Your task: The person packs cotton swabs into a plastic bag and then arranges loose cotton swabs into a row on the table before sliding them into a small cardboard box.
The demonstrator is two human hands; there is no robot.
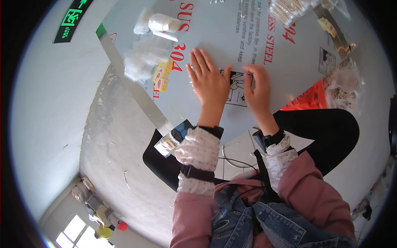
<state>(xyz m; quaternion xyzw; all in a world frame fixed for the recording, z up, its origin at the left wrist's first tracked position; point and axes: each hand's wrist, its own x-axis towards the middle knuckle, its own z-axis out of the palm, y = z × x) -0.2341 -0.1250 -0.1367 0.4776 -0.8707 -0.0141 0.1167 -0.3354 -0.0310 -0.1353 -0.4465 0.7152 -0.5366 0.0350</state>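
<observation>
My left hand (pixel 209 82) lies flat on the film-covered grey table (pixel 198 39), its fingers stretched out and the thumb apart. Small white tips (pixel 191 82) peek out along its outer edge; what lies beneath the palm is hidden. To its right, my right hand (pixel 259 91) is slightly curved, thumb and fingers apart, with nothing seen in it. Left of my left hand are yellow printed labels (pixel 161 76) and a heap of clear plastic bags (pixel 142 60). Farther off lies a white cylindrical pack (pixel 163 22) in clear wrap.
Many thin pale sticks (pixel 287 11) lie bundled at the far right. A red bag (pixel 308 98) and a clear bag of small bits (pixel 344 93) sit at the right edge. Near my left forearm is a clear pack (pixel 167 144) of white-tipped sticks. A person (pixel 103 232) is in the background.
</observation>
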